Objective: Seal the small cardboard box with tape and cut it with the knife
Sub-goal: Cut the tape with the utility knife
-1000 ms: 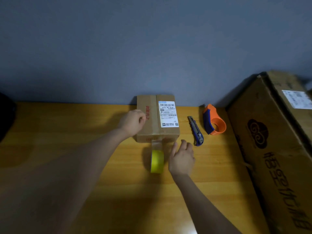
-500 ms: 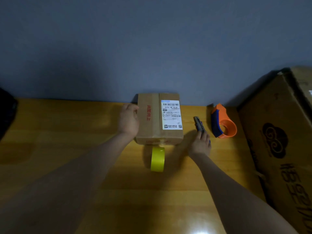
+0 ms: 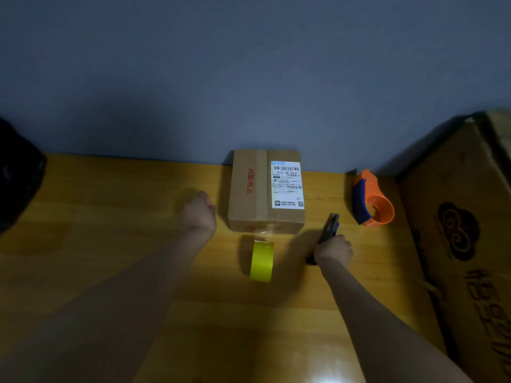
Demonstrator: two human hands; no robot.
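The small cardboard box (image 3: 257, 189) stands against the wall, with a white shipping label and a tape strip along its top seam. A clear tape strip runs from its front face down to the yellow tape roll (image 3: 261, 261), which stands on edge just in front of it. My right hand (image 3: 333, 250) is closed around the blue utility knife (image 3: 329, 225), lifted off the table to the right of the box's front corner, tip pointing away from me. My left hand (image 3: 199, 212) is a loose fist just left of the box, not touching it.
An orange and blue tape dispenser (image 3: 372, 203) lies to the right of the knife. A large cardboard box (image 3: 464, 244) fills the right edge of the wooden table (image 3: 110, 244). A dark object (image 3: 16, 175) sits at the far left.
My right hand reached the knife, picked it up and drew it back toward the box's front. My left hand came off the box's left side. The roll stayed put.
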